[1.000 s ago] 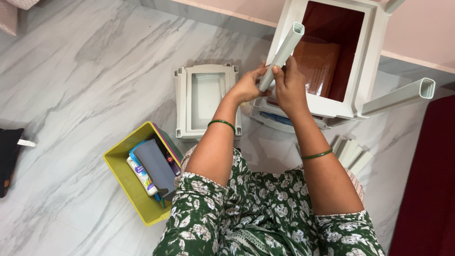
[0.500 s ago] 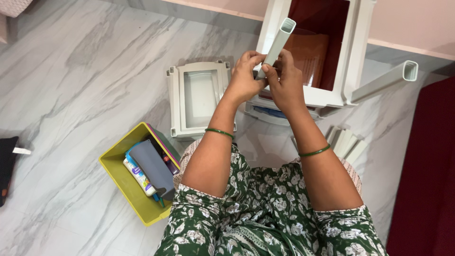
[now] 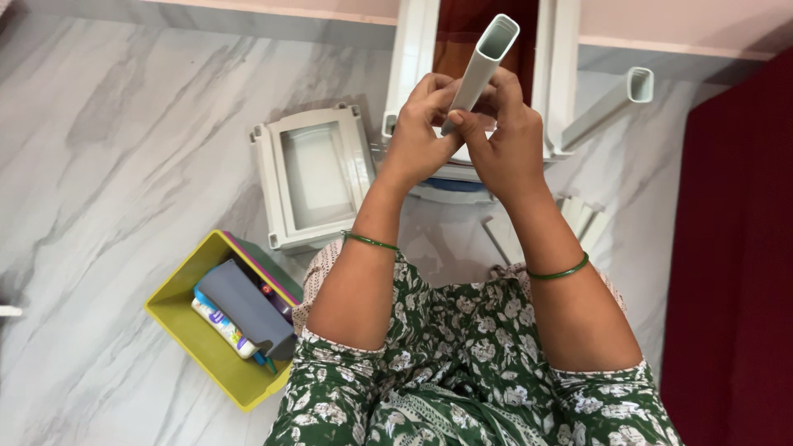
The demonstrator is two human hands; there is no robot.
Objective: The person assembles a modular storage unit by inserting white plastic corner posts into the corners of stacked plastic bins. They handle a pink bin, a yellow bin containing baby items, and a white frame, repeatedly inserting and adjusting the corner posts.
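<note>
While I sit on the marble floor (image 3: 124, 149), the white plastic rack frame (image 3: 413, 58) stands just ahead of my knees and serves as my reference. Left of the frame lies a separate white shelf tray (image 3: 318, 177), flat on the floor. Further left of the frame and nearer to me sits a yellow bin (image 3: 186, 326) holding a grey pouch (image 3: 244, 306) and tubes. Right of the frame, one fitted leg tube (image 3: 607, 103) slants outward; loose tubes (image 3: 582, 223) lie below it. Directly over the frame's near edge, my left hand (image 3: 417, 136) and right hand (image 3: 504, 144) both close around the lower end of a pale hollow leg tube (image 3: 479, 70), fingers wrapped, open end tilted upward.
</note>
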